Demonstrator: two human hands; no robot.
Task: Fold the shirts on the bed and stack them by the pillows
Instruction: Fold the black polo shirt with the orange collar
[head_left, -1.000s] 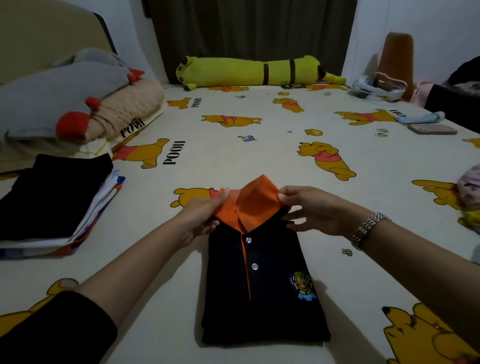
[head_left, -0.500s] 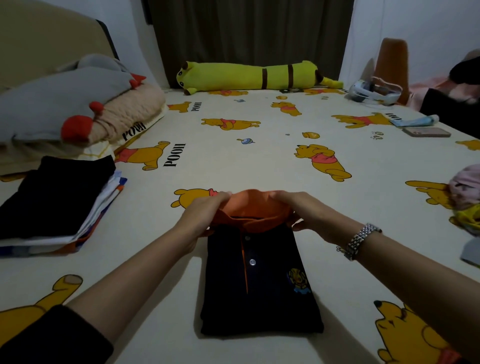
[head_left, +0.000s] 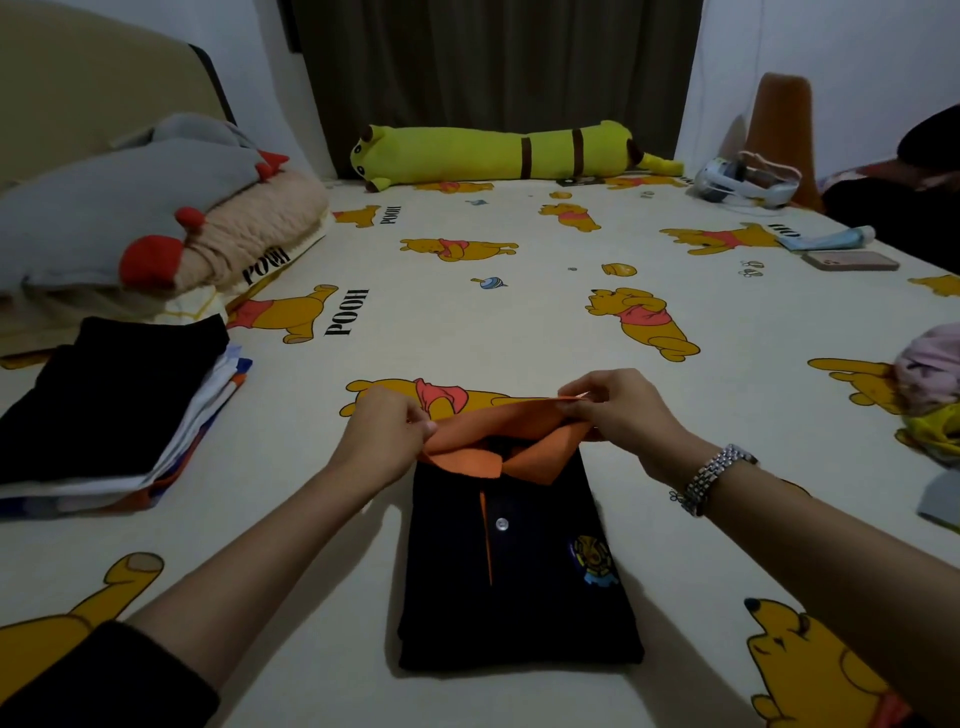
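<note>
A folded black polo shirt (head_left: 519, 582) with an orange collar (head_left: 498, 441) lies on the bed in front of me. My left hand (head_left: 384, 436) pinches the collar's left end. My right hand (head_left: 618, 410) pinches its right end, with the back edge of the collar pulled up and stretched between the two hands. A stack of folded shirts (head_left: 109, 415), black on top, sits at the left beside the pillows (head_left: 156, 223).
The Pooh-print bedsheet (head_left: 519, 322) covers the bed. A long yellow plush toy (head_left: 498, 156) lies along the far edge. A phone (head_left: 852, 260) and a blue tube (head_left: 826, 240) rest at the right. Crumpled pink and yellow clothes (head_left: 930, 384) lie at the right edge.
The collar stood raised in a point a second ago; both hands have since spread it wide and now pull its back edge taut from either end.
</note>
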